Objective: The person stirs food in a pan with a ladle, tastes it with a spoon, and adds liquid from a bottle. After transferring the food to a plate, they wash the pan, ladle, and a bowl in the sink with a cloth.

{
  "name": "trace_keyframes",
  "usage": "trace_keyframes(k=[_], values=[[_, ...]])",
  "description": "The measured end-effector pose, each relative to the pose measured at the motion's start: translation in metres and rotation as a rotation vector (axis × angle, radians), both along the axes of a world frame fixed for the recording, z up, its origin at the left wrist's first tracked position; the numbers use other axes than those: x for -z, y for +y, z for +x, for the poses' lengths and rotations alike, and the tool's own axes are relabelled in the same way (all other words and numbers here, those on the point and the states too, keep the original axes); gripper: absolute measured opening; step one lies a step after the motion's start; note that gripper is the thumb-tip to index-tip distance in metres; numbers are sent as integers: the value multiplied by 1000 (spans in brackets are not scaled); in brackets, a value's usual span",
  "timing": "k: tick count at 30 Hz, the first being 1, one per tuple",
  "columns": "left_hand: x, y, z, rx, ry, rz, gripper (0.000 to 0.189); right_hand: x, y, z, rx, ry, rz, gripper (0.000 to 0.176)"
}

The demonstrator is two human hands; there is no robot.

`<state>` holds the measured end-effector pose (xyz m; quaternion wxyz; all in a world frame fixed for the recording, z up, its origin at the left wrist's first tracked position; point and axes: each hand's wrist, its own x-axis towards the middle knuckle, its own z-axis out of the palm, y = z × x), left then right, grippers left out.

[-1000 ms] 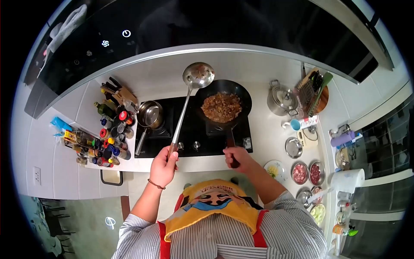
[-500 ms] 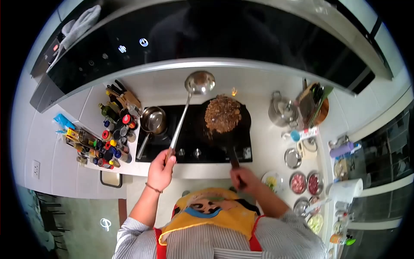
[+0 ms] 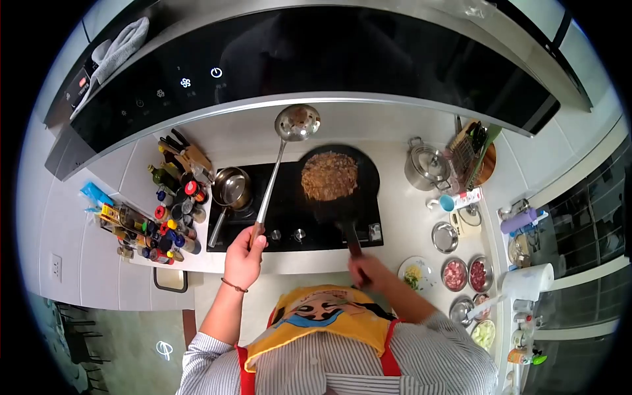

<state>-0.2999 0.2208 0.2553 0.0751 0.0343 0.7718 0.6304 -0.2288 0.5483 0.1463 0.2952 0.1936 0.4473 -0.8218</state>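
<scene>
My left hand is wrapped round the wooden handle of a steel ladle, whose bowl is raised beyond the back of the stove. My right hand grips the dark handle of a black wok over the right side of the stove. Brown minced food lies in a mass inside the wok. On the left of the black stovetop stands a small steel saucepan.
Left of the stove are many seasoning bottles and a knife block. To the right stand a lidded steel pot, a plate with chopped food and several bowls. The range hood overhangs the stove.
The minced food has shifted left and settled flatter in the wok, whose black back rim shows more. My right hand has moved slightly left. The ladle bowl sits slightly higher and further left.
</scene>
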Motion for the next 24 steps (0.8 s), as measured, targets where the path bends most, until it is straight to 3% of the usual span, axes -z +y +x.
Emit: trace_keyframes(k=[2, 4, 8, 10, 12, 13, 14, 16, 17, 19, 20, 22, 24], values=[[0, 1, -4, -31, -1, -33, 31, -11, 13, 32, -30, -169, 20, 33], [0, -4, 0, 5, 17, -31, 31, 31, 13, 6, -55, -76, -139, 26], [3, -1, -1, -17, 2, -4, 29, 21, -3, -32, 43, 31, -36, 25], [2, 0, -1, -12, 2, -9, 28, 3, 12, 8, -17, 104, 32, 29], [4, -1, -1, 13, 19, -8, 29, -8, 20, 18, -21, -105, 24, 29], [4, 0, -1, 12, 48, -53, 29, 7, 25, -2, -38, -47, -163, 32], [2, 0, -1, 10, 15, -45, 28, 0, 17, -27, -14, 71, -117, 34], [4, 3, -1, 5, 31, -31, 27, 18, 6, -63, 60, -108, -123, 40], [4, 2, -1, 3, 40, -28, 27, 33, 4, -42, 4, 174, -62, 36], [6, 2, -2, 14, 24, 4, 26, 39, 18, 18, -6, -9, 83, 31], [7, 7, -10, 2, 39, 17, 26, 27, 27, 8, -18, 7, 96, 31], [7, 2, -4, 8, 46, -14, 25, 24, 19, 22, -16, -88, 38, 32], [9, 5, -4, -6, 6, -14, 25, 25, 13, -23, -7, -5, -91, 27]])
